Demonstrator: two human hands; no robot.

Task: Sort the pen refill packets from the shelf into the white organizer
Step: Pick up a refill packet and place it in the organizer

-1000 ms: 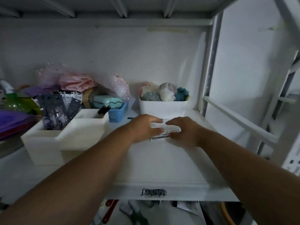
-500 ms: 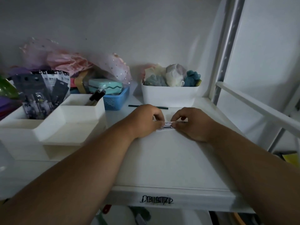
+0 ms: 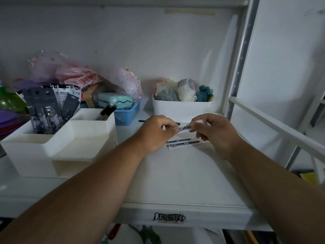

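My left hand (image 3: 156, 132) and my right hand (image 3: 213, 132) both pinch one pen refill packet (image 3: 184, 128), holding it a little above the white shelf (image 3: 175, 176). Two more refill packets (image 3: 183, 143) lie flat on the shelf right under my hands. The white organizer (image 3: 58, 143) stands at the left of the shelf. Its back left compartment holds several dark and white packets (image 3: 47, 106), and a black pen-like item (image 3: 108, 110) leans in the back right compartment. The front compartment looks bare.
A white bin of cloth items (image 3: 182, 107) stands just behind my hands, with a thin dark stick (image 3: 146, 121) lying in front of it. A blue basket (image 3: 126, 113) and pink wrapping (image 3: 70, 74) crowd the back left. The shelf post (image 3: 241, 55) rises at the right.
Both hands have lifted one packet off the pile on the shelf, uncovering two packets underneath. The camera has tilted and moved closer.
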